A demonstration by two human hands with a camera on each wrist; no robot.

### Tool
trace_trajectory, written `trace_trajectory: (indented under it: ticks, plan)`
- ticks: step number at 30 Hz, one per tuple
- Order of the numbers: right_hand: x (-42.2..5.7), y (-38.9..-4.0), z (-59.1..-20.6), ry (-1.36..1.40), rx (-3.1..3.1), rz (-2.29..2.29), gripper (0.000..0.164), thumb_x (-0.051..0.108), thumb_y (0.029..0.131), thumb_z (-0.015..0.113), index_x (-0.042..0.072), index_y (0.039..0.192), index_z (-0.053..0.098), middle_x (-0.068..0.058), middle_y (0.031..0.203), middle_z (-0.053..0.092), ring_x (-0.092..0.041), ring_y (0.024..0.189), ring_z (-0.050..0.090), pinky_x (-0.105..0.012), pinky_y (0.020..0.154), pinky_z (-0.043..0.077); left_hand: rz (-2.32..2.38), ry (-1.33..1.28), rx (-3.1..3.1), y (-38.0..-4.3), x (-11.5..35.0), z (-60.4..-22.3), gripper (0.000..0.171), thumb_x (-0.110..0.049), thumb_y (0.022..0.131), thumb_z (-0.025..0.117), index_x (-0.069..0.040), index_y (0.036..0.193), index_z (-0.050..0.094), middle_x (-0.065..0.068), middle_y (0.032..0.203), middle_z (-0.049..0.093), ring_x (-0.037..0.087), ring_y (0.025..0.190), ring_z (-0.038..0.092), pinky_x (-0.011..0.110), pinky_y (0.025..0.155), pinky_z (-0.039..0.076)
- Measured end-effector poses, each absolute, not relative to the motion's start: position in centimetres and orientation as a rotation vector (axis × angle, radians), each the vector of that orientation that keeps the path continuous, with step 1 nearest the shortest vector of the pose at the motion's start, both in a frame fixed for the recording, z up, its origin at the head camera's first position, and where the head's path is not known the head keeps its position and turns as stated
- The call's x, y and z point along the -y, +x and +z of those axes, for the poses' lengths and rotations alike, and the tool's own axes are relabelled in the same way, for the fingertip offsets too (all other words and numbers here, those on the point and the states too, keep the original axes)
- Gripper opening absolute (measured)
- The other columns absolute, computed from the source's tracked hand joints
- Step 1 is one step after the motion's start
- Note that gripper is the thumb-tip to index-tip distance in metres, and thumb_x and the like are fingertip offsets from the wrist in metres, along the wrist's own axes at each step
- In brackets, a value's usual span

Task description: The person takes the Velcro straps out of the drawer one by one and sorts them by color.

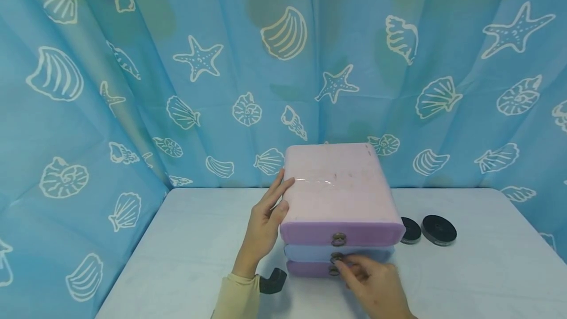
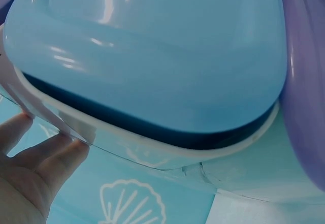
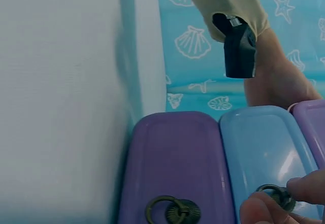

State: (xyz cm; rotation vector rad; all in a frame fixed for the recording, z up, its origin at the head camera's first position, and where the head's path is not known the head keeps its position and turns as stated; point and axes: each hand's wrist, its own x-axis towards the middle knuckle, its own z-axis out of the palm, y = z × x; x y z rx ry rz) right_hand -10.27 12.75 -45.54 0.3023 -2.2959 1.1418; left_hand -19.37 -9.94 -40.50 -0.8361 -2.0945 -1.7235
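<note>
A small drawer cabinet with a pale pink top (image 1: 336,186) stands on the table, its three drawer fronts facing me. My left hand (image 1: 261,230) rests against the cabinet's left side with its fingers extended. At the front, my right hand (image 1: 372,279) pinches the brass ring handle (image 3: 277,196) of the middle, blue drawer (image 3: 264,142) between thumb and fingers. In the left wrist view, a dark gap shows between the blue drawer front (image 2: 152,71) and the white rim (image 2: 172,154), so it stands slightly out. Purple fronts lie above (image 1: 305,234) and below (image 1: 305,270) it.
Two flat black discs (image 1: 438,230) lie right of the cabinet on the white table (image 1: 177,255). A black device (image 1: 272,281) sits at my left wrist. Behind hangs a blue curtain (image 1: 239,63) with shells and starfish.
</note>
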Motion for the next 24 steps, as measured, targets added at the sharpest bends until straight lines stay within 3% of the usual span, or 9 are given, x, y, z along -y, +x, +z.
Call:
trace_trajectory:
  ticks: [14, 17, 21, 24]
  plan:
    - [-12.0, -10.3, -46.3, 0.27, 2.344, 1.34, 0.015, 0.005, 0.084, 0.081, 0.016, 0.077, 0.073, 0.017, 0.061, 0.066, 0.006, 0.05, 0.056, -0.016, 0.047, 0.049, -1.719, -0.847, 2.102, -19.4, 10.0, -40.4, 0.042, -0.019, 0.107, 0.047, -0.018, 0.149, 0.051, -0.002, 0.164, 0.028, 0.019, 0.15, 0.027, 0.042, 0.111, 0.04]
    - [-12.1, -10.3, -46.3, 0.263, 2.361, 1.315, 0.016, 0.005, 0.084, 0.08, 0.017, 0.077, 0.073, 0.018, 0.061, 0.065, 0.006, 0.05, 0.055, -0.017, 0.047, 0.049, -1.675, -0.88, 2.108, -19.4, 10.1, -40.5, 0.046, -0.037, 0.109, 0.043, -0.019, 0.151, 0.049, 0.0, 0.165, 0.027, 0.021, 0.15, 0.026, 0.046, 0.111, 0.04]
    - [-12.1, -10.4, -46.5, 0.313, 2.328, 1.269, 0.018, 0.003, 0.082, 0.081, 0.018, 0.078, 0.073, 0.022, 0.062, 0.063, 0.007, 0.051, 0.054, -0.016, 0.047, 0.047, -1.63, -0.957, 2.111, -19.4, 10.4, -40.5, 0.079, -0.072, 0.096, 0.039, -0.019, 0.154, 0.044, 0.003, 0.166, 0.022, 0.025, 0.151, 0.025, 0.057, 0.107, 0.041]
    - [-12.3, -10.6, -46.7, 0.36, 2.303, 1.235, 0.017, 0.003, 0.082, 0.081, 0.018, 0.079, 0.073, 0.024, 0.063, 0.061, 0.008, 0.052, 0.052, -0.014, 0.047, 0.046, -1.645, -0.973, 2.124, -19.3, 10.5, -40.5, 0.089, -0.079, 0.088, 0.046, -0.021, 0.155, 0.041, 0.001, 0.167, 0.02, 0.025, 0.15, 0.026, 0.06, 0.106, 0.041]
